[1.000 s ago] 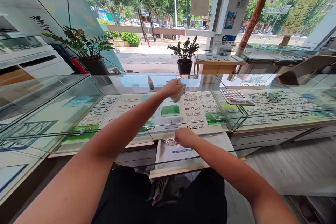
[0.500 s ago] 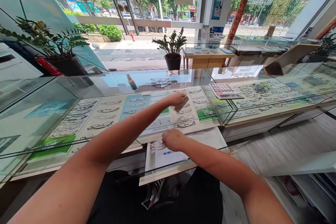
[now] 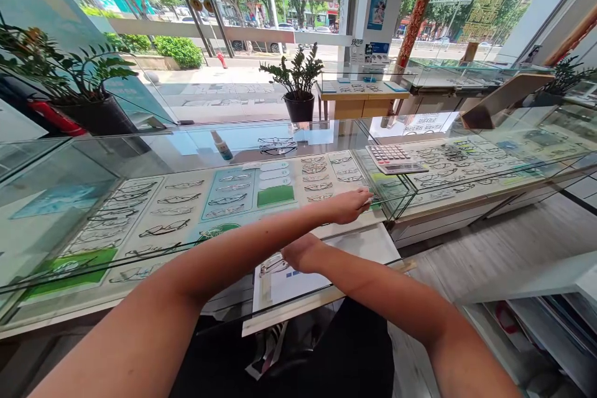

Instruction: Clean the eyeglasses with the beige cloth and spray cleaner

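My left hand (image 3: 353, 205) is stretched across the glass counter, its fingers closed; a small pale edge of the cloth shows at the fingertips. My left forearm crosses above my right hand (image 3: 301, 253), which is low over the pulled-out white drawer (image 3: 373, 242). Clear-looking eyeglasses (image 3: 274, 264) stick out to the left of my right fingers, which are curled at the frame and partly hidden. Beneath the glass lie rows of eyeglass frames (image 3: 172, 228) and a green card (image 3: 275, 195).
A calculator (image 3: 396, 158), a small spray bottle (image 3: 221, 145) and another pair of glasses (image 3: 277, 146) rest on the counter top. A potted plant (image 3: 299, 106) stands beyond it. The drawer's front edge (image 3: 284, 314) juts towards my lap.
My left hand has moved right and nearer to me with the cloth, which is now mostly hidden. My right hand stays by the eyeglasses over the drawer. The view has shifted slightly.
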`<state>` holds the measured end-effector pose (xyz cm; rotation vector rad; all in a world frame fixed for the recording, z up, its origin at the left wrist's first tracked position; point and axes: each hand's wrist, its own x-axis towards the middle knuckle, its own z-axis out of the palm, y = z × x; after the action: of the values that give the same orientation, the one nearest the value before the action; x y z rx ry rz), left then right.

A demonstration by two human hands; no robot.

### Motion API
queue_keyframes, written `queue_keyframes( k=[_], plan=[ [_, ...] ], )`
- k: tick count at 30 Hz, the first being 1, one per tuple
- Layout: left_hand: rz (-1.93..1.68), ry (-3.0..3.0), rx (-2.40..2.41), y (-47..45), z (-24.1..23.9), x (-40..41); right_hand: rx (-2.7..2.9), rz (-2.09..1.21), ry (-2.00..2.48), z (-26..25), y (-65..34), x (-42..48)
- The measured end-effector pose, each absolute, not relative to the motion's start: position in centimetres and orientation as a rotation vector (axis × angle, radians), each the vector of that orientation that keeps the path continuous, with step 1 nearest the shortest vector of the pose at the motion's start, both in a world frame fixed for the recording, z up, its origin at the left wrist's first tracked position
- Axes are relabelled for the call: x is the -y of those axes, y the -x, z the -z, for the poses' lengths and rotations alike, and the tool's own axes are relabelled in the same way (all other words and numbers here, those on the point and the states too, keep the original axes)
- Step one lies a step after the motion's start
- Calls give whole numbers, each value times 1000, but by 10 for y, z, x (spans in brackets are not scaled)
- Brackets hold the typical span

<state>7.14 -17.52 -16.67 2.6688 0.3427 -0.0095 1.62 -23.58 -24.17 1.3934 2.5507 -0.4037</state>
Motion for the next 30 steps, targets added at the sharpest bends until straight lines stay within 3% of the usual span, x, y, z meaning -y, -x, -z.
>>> queue_keyframes(
  k=[7, 13, 22, 30],
  plan=[
    [-63, -2887, -416, -73, 199, 133, -2558, 395, -1295, 244, -15, 233],
    [-78, -2854, -649, -55, 184, 54, -2570, 370, -1236, 237, -15, 234],
    [-26, -2873, -453, -99, 198, 102, -2578, 356, -1191, 230, -13, 233],
    [-97, -2816, -847, -46, 181, 26, -2629, 340, -1239, 228, -17, 239]
  ],
)
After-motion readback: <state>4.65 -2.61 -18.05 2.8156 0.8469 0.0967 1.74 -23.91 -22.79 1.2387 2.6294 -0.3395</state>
